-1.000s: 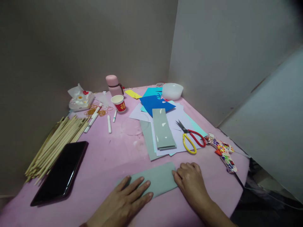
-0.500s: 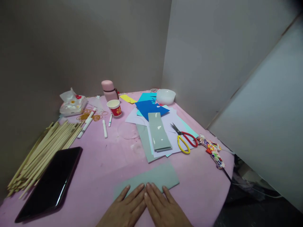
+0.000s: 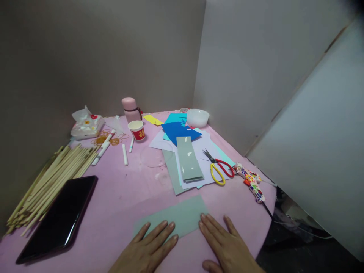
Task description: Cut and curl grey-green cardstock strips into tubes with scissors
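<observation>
A grey-green strip of paper (image 3: 173,215) lies flat on the pink table near its front edge. My left hand (image 3: 149,242) rests on the strip's lower left part, fingers stretched out and holding nothing. At the right end of the strip lies my right hand (image 3: 222,242), flat and open, with its fingertips touching the corner. Beyond them, another grey-green strip with cut-out slots (image 3: 189,161) lies on a larger grey-green sheet and white paper (image 3: 206,151). Scissors (image 3: 217,165) with one yellow and one red handle lie spread on the white paper.
At left are a black phone (image 3: 61,216) and a bundle of wooden sticks (image 3: 54,185). Farther back stand tissues (image 3: 87,125), markers (image 3: 125,154), a paper cup (image 3: 137,131), a pink flask (image 3: 131,110) and a white bowl (image 3: 197,118). A glue gun (image 3: 251,180) lies near the right edge.
My hands have moved apart from the middle of the strip: the right one slid to the strip's right end, the left one stayed near the left part.
</observation>
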